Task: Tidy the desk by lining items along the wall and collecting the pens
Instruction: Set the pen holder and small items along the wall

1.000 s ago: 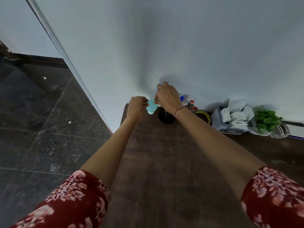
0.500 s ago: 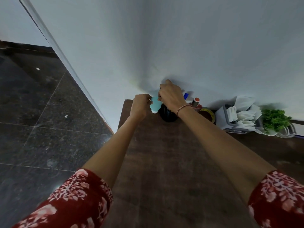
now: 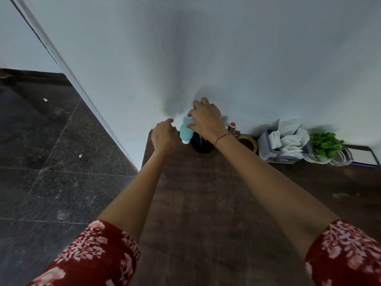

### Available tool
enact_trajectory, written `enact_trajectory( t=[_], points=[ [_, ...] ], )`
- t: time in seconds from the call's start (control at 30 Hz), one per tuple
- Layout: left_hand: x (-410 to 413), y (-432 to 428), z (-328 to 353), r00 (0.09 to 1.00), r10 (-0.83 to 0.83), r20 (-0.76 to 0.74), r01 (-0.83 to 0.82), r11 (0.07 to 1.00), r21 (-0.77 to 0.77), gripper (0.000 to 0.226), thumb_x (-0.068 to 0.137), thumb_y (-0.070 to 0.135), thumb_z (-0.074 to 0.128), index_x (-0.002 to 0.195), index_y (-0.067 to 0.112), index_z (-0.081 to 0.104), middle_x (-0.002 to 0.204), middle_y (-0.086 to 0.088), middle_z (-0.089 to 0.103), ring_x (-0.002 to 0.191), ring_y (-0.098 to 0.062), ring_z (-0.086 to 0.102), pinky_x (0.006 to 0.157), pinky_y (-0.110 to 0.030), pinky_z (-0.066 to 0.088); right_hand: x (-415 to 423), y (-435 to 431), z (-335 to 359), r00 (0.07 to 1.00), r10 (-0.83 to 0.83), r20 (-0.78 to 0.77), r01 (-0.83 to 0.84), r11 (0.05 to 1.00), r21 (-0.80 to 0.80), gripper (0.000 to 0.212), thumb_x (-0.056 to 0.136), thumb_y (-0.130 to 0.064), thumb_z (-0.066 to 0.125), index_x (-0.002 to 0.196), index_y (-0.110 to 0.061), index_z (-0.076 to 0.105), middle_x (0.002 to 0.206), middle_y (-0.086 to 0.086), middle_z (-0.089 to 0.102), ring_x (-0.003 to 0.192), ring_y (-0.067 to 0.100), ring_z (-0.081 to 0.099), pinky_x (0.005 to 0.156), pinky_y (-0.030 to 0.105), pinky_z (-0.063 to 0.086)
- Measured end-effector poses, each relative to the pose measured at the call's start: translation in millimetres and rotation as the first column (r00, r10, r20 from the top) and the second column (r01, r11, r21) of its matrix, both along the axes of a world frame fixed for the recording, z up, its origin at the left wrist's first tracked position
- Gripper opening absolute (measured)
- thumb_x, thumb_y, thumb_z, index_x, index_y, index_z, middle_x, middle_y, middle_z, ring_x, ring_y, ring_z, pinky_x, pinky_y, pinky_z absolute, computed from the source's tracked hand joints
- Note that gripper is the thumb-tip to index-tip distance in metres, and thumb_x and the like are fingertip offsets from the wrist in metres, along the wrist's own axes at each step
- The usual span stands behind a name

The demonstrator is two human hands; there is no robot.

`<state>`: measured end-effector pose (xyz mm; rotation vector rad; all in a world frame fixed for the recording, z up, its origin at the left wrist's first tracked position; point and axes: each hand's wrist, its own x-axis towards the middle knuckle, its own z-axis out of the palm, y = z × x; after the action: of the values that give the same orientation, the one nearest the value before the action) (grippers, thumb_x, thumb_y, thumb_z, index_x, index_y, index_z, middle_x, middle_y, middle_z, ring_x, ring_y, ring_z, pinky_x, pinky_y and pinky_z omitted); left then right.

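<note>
Along white wall [image 3: 247, 58], far edge of dark desk [image 3: 206, 203]: tissue box [image 3: 266, 146] at right, black pen cup [image 3: 203, 145] further left, right hand [image 3: 208, 120] above cup pinching teal bottle [image 3: 185, 132] just left of it, left hand [image 3: 164, 137] curled beside bottle, contact not discernible.

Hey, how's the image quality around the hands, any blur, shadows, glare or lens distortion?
Head view: heavy wide-angle warp, the wall bulging and the desk flaring toward the camera; dim, even light with no glare; a soft shadow on the wall beside the right hand; the teal bottle it pinches looks slightly soft.
</note>
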<state>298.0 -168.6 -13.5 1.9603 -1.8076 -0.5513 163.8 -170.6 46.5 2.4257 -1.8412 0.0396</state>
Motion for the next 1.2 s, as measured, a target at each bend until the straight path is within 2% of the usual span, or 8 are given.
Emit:
enact_trajectory(
  t=[0.23,0.43,0.63,0.7,0.87,1.0,1.1,1.2],
  points=[
    [-16.4,32.7,33.4,0.997,0.072,0.026,-0.068,0.988,-0.135,0.038,0.094,0.016,0.041,0.129,0.014,0.056,0.12,-0.008,0.064,0.109,-0.028,0.059,0.08,-0.035,0.045,-17.3,54.0,0.1,0.996,-0.033,0.083,0.044,0.99,-0.131,0.039,0.087,-0.043,0.055,0.112,-0.014,0.065,0.118,0.003,0.055,0.113,0.023,0.043,0.088,0.036,0.039],
    [-36.9,98.2,44.5,0.996,0.012,0.093,0.009,0.977,-0.213,0.037,0.094,0.019,0.041,0.127,0.016,0.058,0.114,-0.008,0.065,0.101,-0.026,0.061,0.071,-0.033,0.043,-43.2,115.5,-1.9,0.99,-0.048,0.133,0.067,0.987,-0.146,0.036,0.086,-0.045,0.053,0.109,-0.02,0.066,0.13,0.002,0.053,0.127,0.024,0.039,0.11,0.049,0.02],
    [-73.4,168.4,43.8,0.988,0.003,0.158,0.032,0.976,-0.216,0.029,0.092,0.022,0.042,0.109,0.017,0.064,0.097,-0.007,0.066,0.085,-0.025,0.062,0.057,-0.029,0.036,-85.0,190.5,-12.0,0.977,-0.089,0.194,0.108,0.99,-0.092,0.033,0.087,-0.043,0.053,0.107,-0.021,0.067,0.128,0.0,0.055,0.126,0.021,0.04,0.109,0.053,0.017],
    [-89.0,190.6,44.0,0.991,0.006,0.136,0.023,0.977,-0.212,0.03,0.092,0.024,0.042,0.111,0.019,0.065,0.098,-0.006,0.067,0.086,-0.024,0.063,0.057,-0.028,0.037,-100.5,216.7,-18.6,0.978,-0.114,0.176,0.127,0.99,-0.067,0.032,0.088,-0.042,0.051,0.107,-0.021,0.067,0.129,0.0,0.054,0.128,0.021,0.04,0.11,0.056,0.015],
    [-140.4,261.0,29.7,0.995,0.061,-0.073,-0.066,0.995,-0.07,0.03,0.094,0.027,0.046,0.116,0.021,0.064,0.111,-0.004,0.067,0.099,-0.023,0.063,0.074,-0.031,0.047,-141.3,282.6,-47.6,0.963,-0.202,0.179,0.195,0.979,0.059,0.03,0.09,-0.035,0.047,0.11,-0.02,0.064,0.131,0.001,0.053,0.129,0.022,0.039,0.111,0.058,0.011],
    [-180.7,316.9,2.7,0.982,0.103,-0.16,-0.086,0.991,0.107,0.028,0.093,0.03,0.049,0.115,0.021,0.064,0.112,-0.006,0.067,0.104,-0.028,0.062,0.083,-0.034,0.048,-169.9,336.1,-77.9,0.958,-0.238,0.159,0.229,0.971,0.072,0.023,0.08,-0.034,0.058,0.099,-0.023,0.068,0.118,0.0,0.061,0.118,0.023,0.051,0.105,0.061,0.025],
    [-207.1,345.2,-13.9,0.975,0.12,-0.186,-0.084,0.977,0.194,0.027,0.091,0.03,0.05,0.111,0.02,0.065,0.11,-0.008,0.068,0.103,-0.03,0.062,0.083,-0.035,0.049,-193.9,368.9,-93.5,0.937,-0.289,0.195,0.283,0.957,0.059,0.02,0.075,-0.034,0.064,0.093,-0.025,0.069,0.109,-0.001,0.065,0.109,0.022,0.058,0.098,0.061,0.035],
    [-233.5,368.5,-26.9,0.969,0.114,-0.221,-0.062,0.971,0.229,0.025,0.091,0.031,0.05,0.107,0.019,0.066,0.105,-0.005,0.07,0.099,-0.027,0.064,0.08,-0.033,0.051,-217.9,397.1,-104.4,0.925,-0.322,0.2,0.317,0.947,0.06,0.022,0.078,-0.037,0.055,0.092,-0.027,0.068,0.105,-0.004,0.065,0.108,0.021,0.059,0.097,0.059,0.038]
  ],
)
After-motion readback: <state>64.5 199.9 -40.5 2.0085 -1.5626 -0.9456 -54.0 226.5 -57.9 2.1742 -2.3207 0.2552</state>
